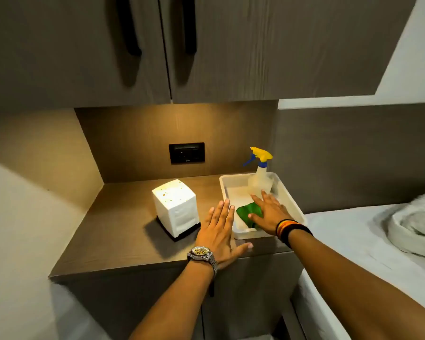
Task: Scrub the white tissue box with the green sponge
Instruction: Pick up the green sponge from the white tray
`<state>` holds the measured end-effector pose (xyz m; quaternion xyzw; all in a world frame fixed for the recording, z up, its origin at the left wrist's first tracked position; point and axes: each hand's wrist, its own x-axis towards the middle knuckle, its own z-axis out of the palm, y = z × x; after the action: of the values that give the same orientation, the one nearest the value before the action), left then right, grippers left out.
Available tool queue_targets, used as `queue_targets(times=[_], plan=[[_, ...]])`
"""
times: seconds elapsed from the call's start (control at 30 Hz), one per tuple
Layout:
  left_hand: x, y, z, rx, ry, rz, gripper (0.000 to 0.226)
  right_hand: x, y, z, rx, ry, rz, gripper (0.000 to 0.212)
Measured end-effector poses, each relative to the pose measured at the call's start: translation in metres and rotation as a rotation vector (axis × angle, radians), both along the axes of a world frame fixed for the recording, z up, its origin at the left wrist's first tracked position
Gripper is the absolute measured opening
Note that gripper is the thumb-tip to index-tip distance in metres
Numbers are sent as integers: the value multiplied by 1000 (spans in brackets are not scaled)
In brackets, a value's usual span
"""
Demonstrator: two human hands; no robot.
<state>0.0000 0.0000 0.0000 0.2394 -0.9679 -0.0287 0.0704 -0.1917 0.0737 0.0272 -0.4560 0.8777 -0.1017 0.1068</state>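
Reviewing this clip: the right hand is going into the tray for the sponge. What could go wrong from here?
1. The spray bottle stands in the tray just beyond the right hand; lifting the green sponge carelessly might tip it.
2. The white tissue box stands unheld, the left hand flat beside it; scrubbing could slide it.

Both forearms are bare, with no sleeves in view. The left hand [219, 231] has a chunky silver metal wristwatch with a gold-toned round dial [201, 253] at its wrist — link bracelet, dial facing up. The right hand [270, 214] wears a stack of black, orange and yellow wristbands [291, 229] — thin bands sitting close together.
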Motion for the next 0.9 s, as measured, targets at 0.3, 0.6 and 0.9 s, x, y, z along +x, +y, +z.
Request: queue_targets(times=[0.3, 0.6, 0.9], plan=[[-50, -21, -40, 129, -70, 70, 119, -29, -47, -49, 256, -213, -37, 102], [-38, -37, -9, -15, 137, 12, 108, -27, -41, -24, -107, -147, -155, 33], [63, -78, 35, -120, 668, 438, 111, 63, -101, 93, -594, -204, 157, 62]])
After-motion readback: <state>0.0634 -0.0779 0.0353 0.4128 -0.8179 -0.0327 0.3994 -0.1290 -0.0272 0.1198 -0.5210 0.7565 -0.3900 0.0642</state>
